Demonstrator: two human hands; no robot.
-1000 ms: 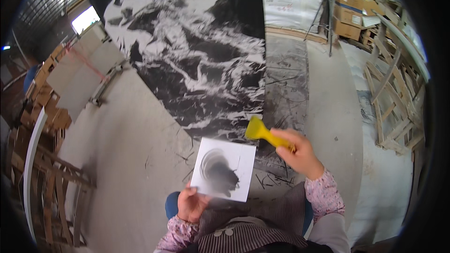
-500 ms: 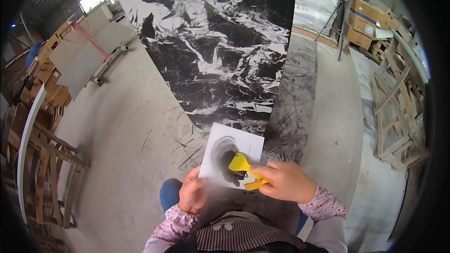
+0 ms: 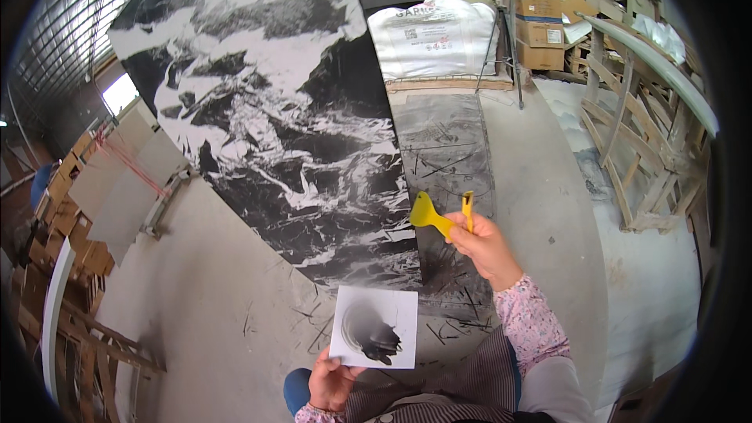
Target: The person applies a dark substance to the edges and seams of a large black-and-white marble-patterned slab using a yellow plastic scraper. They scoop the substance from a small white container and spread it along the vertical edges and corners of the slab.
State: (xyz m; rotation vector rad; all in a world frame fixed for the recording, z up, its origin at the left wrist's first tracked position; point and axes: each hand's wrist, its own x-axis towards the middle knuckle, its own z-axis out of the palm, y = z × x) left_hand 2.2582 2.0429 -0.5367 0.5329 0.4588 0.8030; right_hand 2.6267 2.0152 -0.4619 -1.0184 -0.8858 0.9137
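My left hand [image 3: 331,385] grips the lower left corner of a small white square tile [image 3: 408,307]. A smeared patch of black paste [image 3: 381,341] lies on the tile. My right hand [image 3: 487,249] is closed on a yellow scraper [image 3: 428,215] with a flared blade that points left, its handle pinched in the fingers. The same hand also holds a slim yellow tool [image 3: 468,208] that looks like a utility knife, pointing up. Beyond both hands rises a big black-and-white marble-patterned slab [image 3: 266,149]; the scraper's blade overlaps its lower right edge in view, and contact cannot be told.
Dark thin scraps [image 3: 454,327] litter the floor around the slab's lower end. A white bulk bag [image 3: 435,35] sits on a pallet behind. Cardboard boxes [image 3: 539,31] and a wooden rack [image 3: 638,149] stand right. Leaning panels [image 3: 125,157] and more boxes line the left.
My right hand has lifted the scraper off the tile and moved up and right with both yellow tools. The tile has shifted lower in view, and the view has turned right.
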